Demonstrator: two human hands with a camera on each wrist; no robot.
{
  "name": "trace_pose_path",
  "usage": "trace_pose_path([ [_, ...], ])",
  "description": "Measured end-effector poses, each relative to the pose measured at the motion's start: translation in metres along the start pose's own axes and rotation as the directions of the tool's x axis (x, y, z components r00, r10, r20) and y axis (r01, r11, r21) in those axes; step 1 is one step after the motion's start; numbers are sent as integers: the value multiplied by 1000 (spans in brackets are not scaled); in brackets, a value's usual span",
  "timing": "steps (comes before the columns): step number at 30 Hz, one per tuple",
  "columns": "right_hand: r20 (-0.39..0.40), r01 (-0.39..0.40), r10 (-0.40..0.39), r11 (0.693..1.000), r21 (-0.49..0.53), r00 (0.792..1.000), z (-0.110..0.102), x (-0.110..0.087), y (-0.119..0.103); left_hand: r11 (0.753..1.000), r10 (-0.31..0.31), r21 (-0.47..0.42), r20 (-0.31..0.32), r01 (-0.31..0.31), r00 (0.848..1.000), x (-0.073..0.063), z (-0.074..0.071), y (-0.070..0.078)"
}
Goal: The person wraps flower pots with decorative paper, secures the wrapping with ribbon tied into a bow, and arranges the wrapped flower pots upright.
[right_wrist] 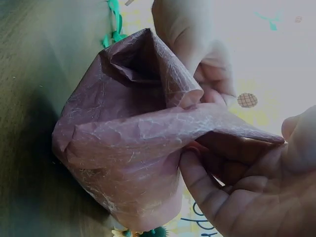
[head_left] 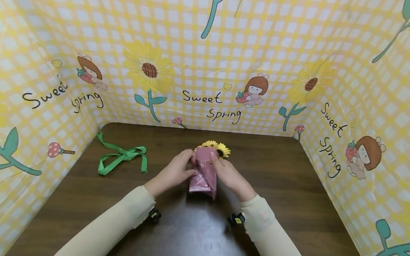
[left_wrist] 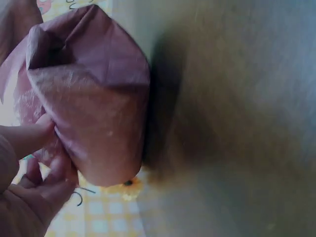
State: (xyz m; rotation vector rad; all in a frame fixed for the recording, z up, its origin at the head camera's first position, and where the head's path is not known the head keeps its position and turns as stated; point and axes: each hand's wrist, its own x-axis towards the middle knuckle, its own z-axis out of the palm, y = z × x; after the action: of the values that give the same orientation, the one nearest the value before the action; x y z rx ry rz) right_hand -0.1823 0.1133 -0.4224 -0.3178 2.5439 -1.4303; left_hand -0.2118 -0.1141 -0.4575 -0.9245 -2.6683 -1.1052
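Note:
Pink wrapping paper [head_left: 201,180] is rolled into a crumpled, shiny cone in the middle of the table, its folded end towards me. Yellow artificial-looking sunflowers [head_left: 223,150] show past its far end. My left hand [head_left: 174,170] pinches the paper's overlapping edge between thumb and fingers. On the other side my right hand [head_left: 230,176] grips the paper, thumb on top. In the right wrist view, a pointed flap of the paper [right_wrist: 133,131] runs between that hand's thumb and fingers. Hollow folds show at the near end of the paper [left_wrist: 103,118] in the left wrist view.
A loosely looped green ribbon [head_left: 129,154] lies at the back left of the dark wooden table [head_left: 275,170]. A yellow checked cloth [head_left: 198,71] with printed flowers walls in the back and both sides.

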Motion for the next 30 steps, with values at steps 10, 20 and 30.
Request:
trace_pose_path([
  [10,7,87,-87,993,-79,996,-1,-3,7,956,141,226,213,-189,967,16,-13,-2],
  [20,23,297,-297,946,-131,955,-1,-13,21,927,314,134,237,-351,919,13,-14,-8],
  [30,-86,519,-747,535,-667,659,2,-33,30,794,381,400,260,-458,887,18,-9,10],
])
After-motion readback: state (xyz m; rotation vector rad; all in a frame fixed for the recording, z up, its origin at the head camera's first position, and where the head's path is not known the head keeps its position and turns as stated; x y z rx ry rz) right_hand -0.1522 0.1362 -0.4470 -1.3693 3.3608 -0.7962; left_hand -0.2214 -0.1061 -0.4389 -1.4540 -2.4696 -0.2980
